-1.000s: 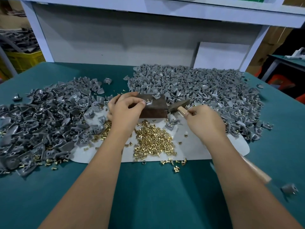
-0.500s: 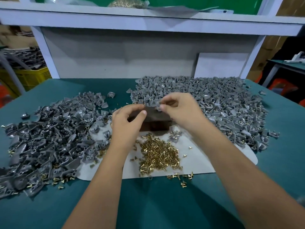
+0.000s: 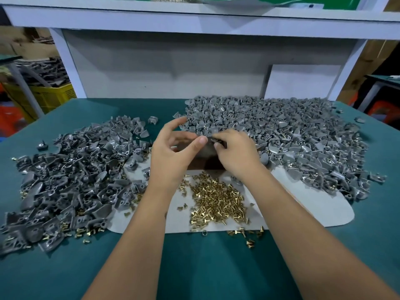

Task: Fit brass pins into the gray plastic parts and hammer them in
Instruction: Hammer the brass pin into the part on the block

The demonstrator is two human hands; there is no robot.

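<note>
Green worktop (image 3: 216,267) under a white shelf (image 3: 194,20), pale mat (image 3: 303,211) in the middle. Brass pins (image 3: 218,202) heaped on the mat near the front edge. Gray plastic parts in two piles: left pile (image 3: 71,180), right pile (image 3: 281,135). Dark block (image 3: 205,154) sits between the hands, mostly hidden. Right hand (image 3: 236,152) pinches a small gray part (image 3: 211,137) over the block. Left hand (image 3: 173,152) fingers spread and loosely curved, thumb tip touching that part; grip unclear.

yellow crate (image 3: 50,97), white shelf (image 3: 194,20), teal tabletop (image 3: 194,267)
</note>
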